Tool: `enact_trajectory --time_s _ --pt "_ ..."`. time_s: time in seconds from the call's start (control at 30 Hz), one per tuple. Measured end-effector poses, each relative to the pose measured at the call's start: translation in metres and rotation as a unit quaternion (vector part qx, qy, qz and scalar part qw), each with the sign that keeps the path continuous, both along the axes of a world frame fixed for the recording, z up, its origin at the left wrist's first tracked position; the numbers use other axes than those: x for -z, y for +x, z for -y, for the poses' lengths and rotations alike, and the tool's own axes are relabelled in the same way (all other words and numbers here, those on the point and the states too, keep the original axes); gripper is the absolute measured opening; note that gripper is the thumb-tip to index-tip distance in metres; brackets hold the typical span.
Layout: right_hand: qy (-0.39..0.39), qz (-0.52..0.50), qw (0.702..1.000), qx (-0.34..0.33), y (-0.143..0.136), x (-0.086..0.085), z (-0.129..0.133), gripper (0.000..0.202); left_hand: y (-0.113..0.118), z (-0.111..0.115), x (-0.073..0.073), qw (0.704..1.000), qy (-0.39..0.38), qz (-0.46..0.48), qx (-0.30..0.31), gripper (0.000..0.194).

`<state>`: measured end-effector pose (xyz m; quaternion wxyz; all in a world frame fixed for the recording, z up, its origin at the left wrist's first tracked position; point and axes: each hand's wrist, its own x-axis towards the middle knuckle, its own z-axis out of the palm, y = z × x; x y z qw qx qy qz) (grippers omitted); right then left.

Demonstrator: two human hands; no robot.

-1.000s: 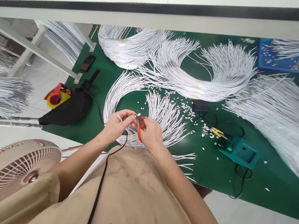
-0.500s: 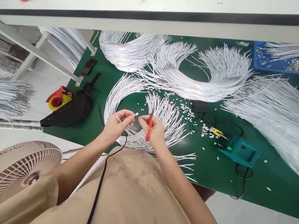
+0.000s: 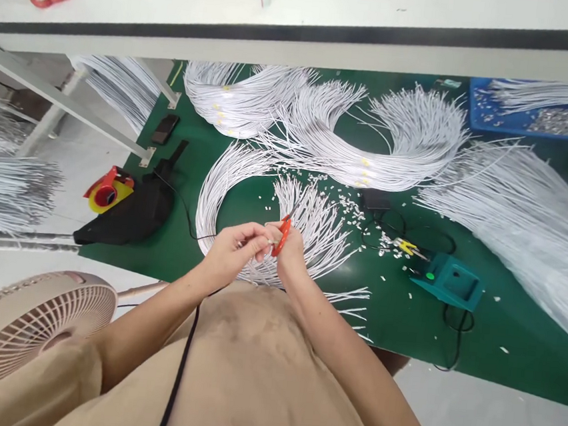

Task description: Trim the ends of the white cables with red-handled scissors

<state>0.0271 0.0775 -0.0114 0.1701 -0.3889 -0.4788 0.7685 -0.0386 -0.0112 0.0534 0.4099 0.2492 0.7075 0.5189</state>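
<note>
My left hand is closed in a pinch on a white wire, most of which its fingers hide. My right hand grips small scissors with orange handles, their dark blades pointing up and away from me. The fingertips of both hands meet, and what lies between them is too small to make out. Just beyond them a loose bundle of white wires fans out on the green table. The curved part of this bundle bends round on the left.
Small white pieces are strewn behind the wires. Bigger wire bundles lie at the back under a white shelf. On the right are a teal device, yellow-handled cutters and a blue tray. A tape dispenser and fan are left.
My left hand has moved right until its fingertips meet those of my right hand. The scissors have tilted, and the wire tip seen before is now hidden. The view has shifted slightly.
</note>
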Motion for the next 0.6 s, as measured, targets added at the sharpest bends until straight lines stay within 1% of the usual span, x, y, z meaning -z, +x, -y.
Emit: enact_trajectory --time_s 0.03,0.1,0.17,0.2,0.33,0.47,0.53,0.57,0.6 --pt "-0.004 0.004 1.000 -0.005 0.000 0.001 0.000 0.021 -0.002 0.000 0.002 1.000 0.002 0.027 -0.015 0.018" --pt "0.004 0.007 1.000 -0.008 0.001 0.001 -0.003 0.022 -0.007 0.002 0.007 0.995 0.011 0.079 -0.065 0.018" --pt "0.044 0.007 0.999 -0.006 0.001 -0.004 -0.007 0.021 -0.014 0.004 0.013 0.988 0.026 0.115 -0.102 0.022" --pt "0.062 0.002 0.998 -0.005 0.001 -0.006 -0.009 0.021 -0.016 0.005 0.015 0.986 0.032 0.123 -0.112 0.025" --pt "0.095 -0.026 0.995 -0.035 0.002 -0.018 -0.013 0.023 -0.018 0.004 0.016 0.986 0.038 0.118 -0.110 0.035" --pt "0.120 -0.036 0.990 -0.061 0.004 -0.022 -0.013 0.025 -0.017 0.002 0.013 0.990 0.034 0.092 -0.100 0.033" --pt "0.168 -0.018 0.983 -0.068 0.006 -0.020 -0.014 0.025 -0.017 0.002 0.013 0.991 0.032 0.082 -0.098 0.032" --pt "0.211 -0.002 0.974 -0.078 0.008 -0.018 -0.015 0.024 -0.018 0.002 0.014 0.992 0.032 0.079 -0.097 0.031" --pt "0.265 0.021 0.960 -0.093 0.011 -0.016 -0.016 0.023 -0.018 0.003 0.014 0.992 0.031 0.078 -0.096 0.030"
